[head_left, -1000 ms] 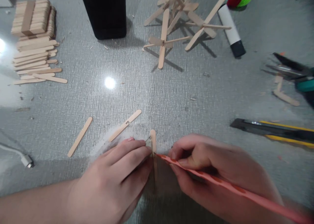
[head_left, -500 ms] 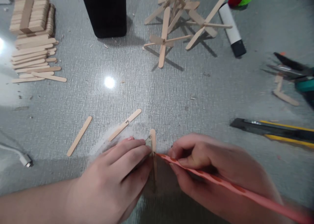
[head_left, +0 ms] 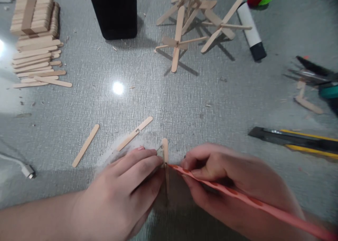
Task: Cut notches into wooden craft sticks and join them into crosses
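Observation:
A narrow wooden craft stick (head_left: 165, 151) lies upright in the picture at the front middle. My left hand (head_left: 124, 184) bends over its left side, fingertips pressed together against it; a thin, see-through edge shows by the fingertips, too covered to name. In my right hand (head_left: 224, 184) is an orange-red pencil (head_left: 232, 192) with darker oval dimples, gripped near its point. The pencil's tip touches the stick about halfway along. Just beyond my left hand rests a notched craft stick (head_left: 144, 124), with a small cut at its middle. Farther left is a plain craft stick (head_left: 86, 146).
Bundled and loose craft sticks (head_left: 34, 16) lie at far left. A black box-like object (head_left: 113, 16), crossed-stick structures (head_left: 177, 40) and a glue stick (head_left: 250, 30) stand or lie at the back. A utility knife (head_left: 295, 140), pliers-like tool (head_left: 322, 79) and white cable (head_left: 26, 170) flank my hands.
The pencil and both hands hold nearly the same place, with the tip still at the stick's middle. The whole view has shifted very slightly.

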Demonstrator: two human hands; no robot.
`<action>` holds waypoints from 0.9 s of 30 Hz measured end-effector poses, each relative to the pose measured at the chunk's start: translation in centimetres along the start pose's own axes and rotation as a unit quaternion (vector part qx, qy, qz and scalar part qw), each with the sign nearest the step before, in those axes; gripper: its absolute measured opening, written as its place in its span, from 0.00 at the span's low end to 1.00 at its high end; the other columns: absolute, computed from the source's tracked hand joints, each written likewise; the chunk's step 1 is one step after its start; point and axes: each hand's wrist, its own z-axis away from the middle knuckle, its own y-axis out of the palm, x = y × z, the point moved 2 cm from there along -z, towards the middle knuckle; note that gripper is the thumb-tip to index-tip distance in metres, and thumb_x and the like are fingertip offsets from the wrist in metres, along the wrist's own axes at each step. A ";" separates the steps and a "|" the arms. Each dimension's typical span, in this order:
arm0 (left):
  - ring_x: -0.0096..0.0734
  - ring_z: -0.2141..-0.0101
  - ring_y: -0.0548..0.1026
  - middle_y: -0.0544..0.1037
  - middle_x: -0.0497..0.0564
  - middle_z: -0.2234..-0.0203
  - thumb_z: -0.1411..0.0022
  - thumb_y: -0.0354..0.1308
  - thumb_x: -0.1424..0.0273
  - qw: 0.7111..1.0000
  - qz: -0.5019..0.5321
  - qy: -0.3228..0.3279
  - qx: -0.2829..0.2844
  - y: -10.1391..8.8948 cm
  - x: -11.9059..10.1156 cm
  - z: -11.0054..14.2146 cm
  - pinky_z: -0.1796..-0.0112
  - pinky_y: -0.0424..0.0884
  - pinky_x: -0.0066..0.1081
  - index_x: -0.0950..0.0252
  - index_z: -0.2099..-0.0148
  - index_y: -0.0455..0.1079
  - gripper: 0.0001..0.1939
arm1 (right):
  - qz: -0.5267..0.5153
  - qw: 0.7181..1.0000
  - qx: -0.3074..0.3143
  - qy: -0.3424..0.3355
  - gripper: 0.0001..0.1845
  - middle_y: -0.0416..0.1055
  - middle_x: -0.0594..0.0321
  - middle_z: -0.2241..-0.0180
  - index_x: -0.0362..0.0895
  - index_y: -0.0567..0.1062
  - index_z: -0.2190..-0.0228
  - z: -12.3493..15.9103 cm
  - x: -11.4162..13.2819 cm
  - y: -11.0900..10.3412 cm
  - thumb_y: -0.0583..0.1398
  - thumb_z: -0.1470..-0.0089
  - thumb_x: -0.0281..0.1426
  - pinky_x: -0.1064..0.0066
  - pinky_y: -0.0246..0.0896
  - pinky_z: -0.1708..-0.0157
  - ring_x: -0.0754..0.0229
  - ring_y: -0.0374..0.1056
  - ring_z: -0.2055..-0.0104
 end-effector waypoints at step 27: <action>0.37 0.48 0.76 0.80 0.57 0.52 0.30 0.56 0.81 1.000 0.020 -0.014 -0.008 0.1 -0.2 -0.3 0.40 0.74 0.34 0.75 0.52 0.76 0.09 | 0.001 1.000 0.011 -0.010 0.14 0.77 0.72 0.72 0.48 0.62 0.74 -0.2 0.4 -0.1 0.60 0.46 0.21 0.80 0.66 0.77 0.71 0.73 0.77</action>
